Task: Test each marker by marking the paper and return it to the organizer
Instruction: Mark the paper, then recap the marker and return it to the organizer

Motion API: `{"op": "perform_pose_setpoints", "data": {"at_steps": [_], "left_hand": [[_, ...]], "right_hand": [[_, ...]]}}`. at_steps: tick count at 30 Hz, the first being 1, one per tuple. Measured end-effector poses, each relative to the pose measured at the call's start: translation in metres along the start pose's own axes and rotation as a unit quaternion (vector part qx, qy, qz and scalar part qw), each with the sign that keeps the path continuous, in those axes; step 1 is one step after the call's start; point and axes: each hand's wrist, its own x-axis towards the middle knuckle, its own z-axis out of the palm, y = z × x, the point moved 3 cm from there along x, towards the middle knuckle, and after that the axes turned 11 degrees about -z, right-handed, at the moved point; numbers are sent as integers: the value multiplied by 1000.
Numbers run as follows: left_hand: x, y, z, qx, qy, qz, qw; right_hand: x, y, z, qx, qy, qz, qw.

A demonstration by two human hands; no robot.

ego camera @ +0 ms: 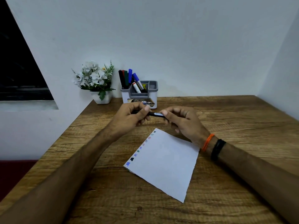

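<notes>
A black marker (155, 114) lies level between both hands, above the table and just in front of the organizer. My left hand (131, 118) grips its left end with curled fingers. My right hand (181, 121) grips its right end. Below them a white paper (165, 162) lies on the wooden table (234, 120), with several small coloured test marks down its left edge. The white and grey organizer (140, 92) stands at the back by the wall. It holds several markers (127, 78), black, red, green and blue.
A white pot of white artificial flowers (95, 81) stands left of the organizer at the table's back left corner. Walls close off the back and right sides. A dark window is at far left. The table's left edge runs diagonally.
</notes>
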Motion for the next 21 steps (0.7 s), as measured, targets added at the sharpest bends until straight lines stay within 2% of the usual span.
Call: {"op": "perform_pose_setpoints", "data": {"at_steps": [5, 14, 21], "left_hand": [[1, -5, 6, 11, 7, -18, 1000], [1, -9, 12, 34, 43, -36, 998], [1, 4, -2, -7, 61, -10, 998]], "right_hand": [[3, 4, 1, -70, -8, -79, 994], [4, 5, 6, -52, -28, -72, 996], [11, -4, 4, -19, -38, -51, 998]]}}
